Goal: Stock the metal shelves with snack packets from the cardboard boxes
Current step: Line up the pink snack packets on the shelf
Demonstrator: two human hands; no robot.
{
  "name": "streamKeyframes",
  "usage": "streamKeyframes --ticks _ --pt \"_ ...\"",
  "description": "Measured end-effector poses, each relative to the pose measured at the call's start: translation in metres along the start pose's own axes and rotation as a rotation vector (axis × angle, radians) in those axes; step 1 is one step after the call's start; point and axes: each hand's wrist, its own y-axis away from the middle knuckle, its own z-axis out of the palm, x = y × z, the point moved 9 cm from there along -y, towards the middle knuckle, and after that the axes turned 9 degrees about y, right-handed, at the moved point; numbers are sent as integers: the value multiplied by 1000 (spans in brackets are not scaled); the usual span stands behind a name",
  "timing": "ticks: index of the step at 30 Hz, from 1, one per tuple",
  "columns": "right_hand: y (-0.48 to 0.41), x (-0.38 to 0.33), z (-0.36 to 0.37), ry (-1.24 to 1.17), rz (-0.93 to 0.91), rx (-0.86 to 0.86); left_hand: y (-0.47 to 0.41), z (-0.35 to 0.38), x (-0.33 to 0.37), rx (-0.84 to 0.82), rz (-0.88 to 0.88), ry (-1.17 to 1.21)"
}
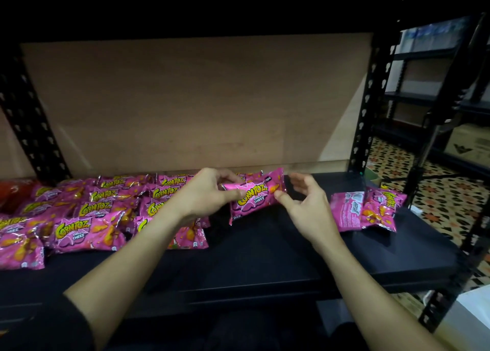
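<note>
The left hand (pixel 209 191) pinches the left end of a pink packet (pixel 254 199), thumb on the front and fingers curled behind. It holds the packet just above the shelf (pixel 265 258). The right hand (pixel 305 205) has a spread grip: only its thumb tip touches the packet's right edge, and the arched fingers stand apart from it.

With one end pinched and the other barely touched, the slick film could slide out of the grip and the packet land askew on the shelf below. Set down too close to the rows of packets (pixel 87 218) left of the grip, it could push those overlapping ones out of line. A hard squeeze might crush the snacks or pop a seal.

The packets are glossy, crinkly foil film, puffed like small pillows with crimped ends. The shelf is flat, matte and black. Behind the grip stands a dull brown backboard (pixel 185 99). Right of the grip lie two loose packets (pixel 368 213), touching each other, beside a black slotted post (pixel 371 99).
</note>
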Motion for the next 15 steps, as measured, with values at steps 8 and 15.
streamKeyframes --ticks 8,15 --pt "-18 12 31 -224 100 -217 -20 -15 4 -89 31 -300" --pt "-30 33 52 -207 187 -262 -42 -8 -12 -112 32 -536"
